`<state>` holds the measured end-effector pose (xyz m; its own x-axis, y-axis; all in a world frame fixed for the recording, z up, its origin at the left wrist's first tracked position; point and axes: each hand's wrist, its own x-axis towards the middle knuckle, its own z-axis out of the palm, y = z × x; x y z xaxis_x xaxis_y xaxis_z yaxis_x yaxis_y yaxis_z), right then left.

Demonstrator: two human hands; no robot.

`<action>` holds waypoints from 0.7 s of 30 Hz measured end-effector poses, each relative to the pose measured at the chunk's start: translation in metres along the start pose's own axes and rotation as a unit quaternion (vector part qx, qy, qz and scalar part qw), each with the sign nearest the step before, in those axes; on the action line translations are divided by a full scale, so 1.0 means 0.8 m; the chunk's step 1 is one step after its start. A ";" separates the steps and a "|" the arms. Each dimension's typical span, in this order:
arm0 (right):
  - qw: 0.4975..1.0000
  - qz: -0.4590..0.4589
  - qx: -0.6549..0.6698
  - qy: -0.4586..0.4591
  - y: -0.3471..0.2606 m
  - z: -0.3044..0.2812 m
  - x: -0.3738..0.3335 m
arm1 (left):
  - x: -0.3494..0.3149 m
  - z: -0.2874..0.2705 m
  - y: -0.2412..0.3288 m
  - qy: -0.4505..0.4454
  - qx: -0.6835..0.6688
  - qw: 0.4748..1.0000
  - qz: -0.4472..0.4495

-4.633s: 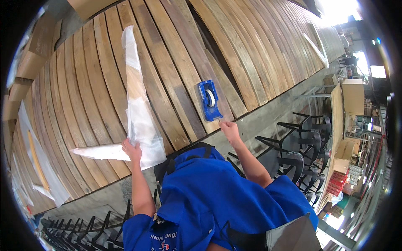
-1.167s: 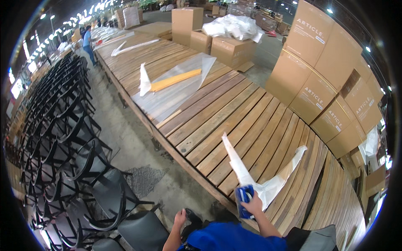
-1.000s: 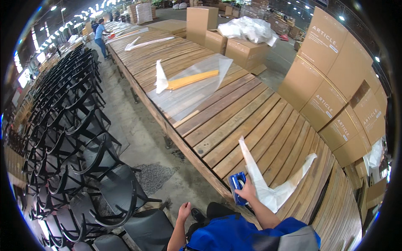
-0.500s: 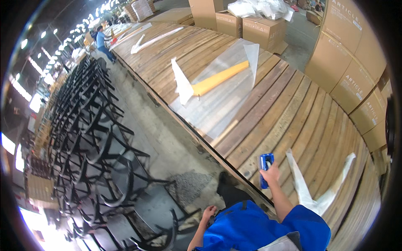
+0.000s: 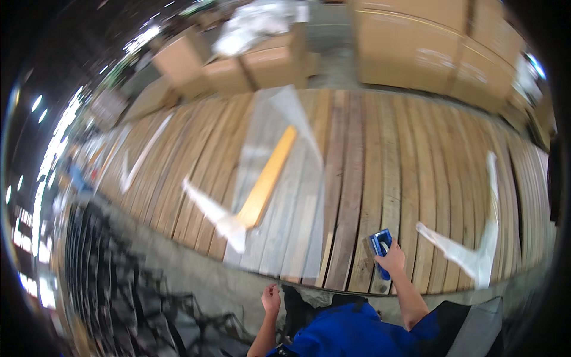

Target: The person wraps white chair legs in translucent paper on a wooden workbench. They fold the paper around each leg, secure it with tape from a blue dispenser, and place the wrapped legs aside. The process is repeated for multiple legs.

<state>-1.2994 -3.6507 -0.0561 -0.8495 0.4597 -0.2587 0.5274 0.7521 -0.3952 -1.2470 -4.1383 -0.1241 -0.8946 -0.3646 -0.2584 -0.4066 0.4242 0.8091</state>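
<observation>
My right hand (image 5: 391, 259) is closed round a blue hand tool (image 5: 381, 244) with an opening in its body, shaped like a staple gun. It rests on or just above the plank table (image 5: 372, 172), near the front edge. To its right lies a V-shaped part in white wrapping (image 5: 464, 256). Left of the tool, an angled orange-yellow wooden part (image 5: 269, 178) lies on a translucent plastic sheet (image 5: 291, 220); one arm of it is covered in white wrap (image 5: 214, 211). Off the table's front edge hangs my left hand (image 5: 271, 299), its fingers curled and nothing visible in them.
Cardboard boxes (image 5: 410, 50) are stacked behind the table, with clear plastic bags (image 5: 256, 27) on some of them. Another white-wrapped part (image 5: 146, 152) lies farther left on the table. Many black chair frames (image 5: 119, 279) crowd the floor at the left.
The view has swung right, bringing the table across in front of me. The blue tool stays in my right hand, near the front edge. My left hand has come up slightly.
</observation>
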 end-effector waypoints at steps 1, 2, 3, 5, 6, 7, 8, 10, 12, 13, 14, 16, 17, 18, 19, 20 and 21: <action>0.999 0.045 0.000 -0.006 -0.008 0.003 -0.007 | 0.033 -0.007 0.021 -0.028 0.016 0.998 0.049; 0.997 0.078 -0.004 -0.012 -0.022 0.000 -0.010 | 0.064 -0.006 0.035 -0.048 0.021 0.994 0.094; 0.995 0.101 -0.010 -0.021 -0.041 -0.008 -0.008 | 0.105 -0.009 0.032 -0.091 0.026 0.989 0.116; 0.982 0.187 0.012 0.010 -0.058 -0.008 -0.025 | 0.175 -0.006 0.091 -0.178 0.033 0.974 0.134; 0.978 0.203 0.023 0.052 -0.056 0.012 -0.031 | 0.215 -0.007 0.118 -0.176 0.058 0.959 0.213; 0.971 0.218 0.027 0.090 -0.056 0.022 -0.034 | 0.248 -0.008 0.137 -0.171 0.080 0.940 0.283; 0.954 0.288 0.064 0.048 -0.064 0.024 -0.036 | 0.277 -0.013 0.146 -0.165 0.103 0.918 0.346; 0.942 0.317 -0.066 0.087 -0.086 0.039 -0.033 | 0.341 -0.018 0.171 -0.149 0.137 0.910 0.361; 0.941 0.278 -0.128 0.143 -0.141 0.025 -0.016 | 0.405 -0.017 0.177 -0.121 0.162 0.908 0.366; 0.957 0.211 -0.114 0.163 -0.163 0.027 0.004 | 0.431 -0.007 0.178 -0.110 0.170 0.907 0.370; 0.968 0.147 -0.099 0.178 -0.183 0.034 0.023 | 0.444 0.002 0.196 -0.095 0.192 0.915 0.342; 0.991 0.007 -0.049 0.128 -0.283 0.035 0.070 | 0.480 0.017 0.222 -0.075 0.231 0.921 0.304; 0.990 -0.055 -0.014 0.126 -0.321 0.050 0.103 | 0.498 0.029 0.223 -0.075 0.245 0.922 0.291; 0.986 -0.112 0.024 0.124 -0.354 0.072 0.135 | 0.514 0.036 0.218 -0.076 0.261 0.921 0.280; 0.986 -0.134 0.010 0.100 -0.386 0.091 0.173 | 0.525 0.042 0.214 -0.076 0.293 0.912 0.278; 0.984 -0.163 -0.003 0.076 -0.418 0.111 0.219 | 0.533 0.048 0.210 -0.069 0.323 0.903 0.275; 0.982 -0.173 -0.023 0.072 -0.446 0.131 0.269 | 0.542 0.056 0.208 -0.062 0.354 0.893 0.271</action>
<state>-1.6693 -3.8693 -0.0630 -0.9726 0.2323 0.0134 0.2082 0.8944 -0.3959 -1.7105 -4.1885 -0.1252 -0.9914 0.1288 -0.0216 0.1159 0.9440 0.3088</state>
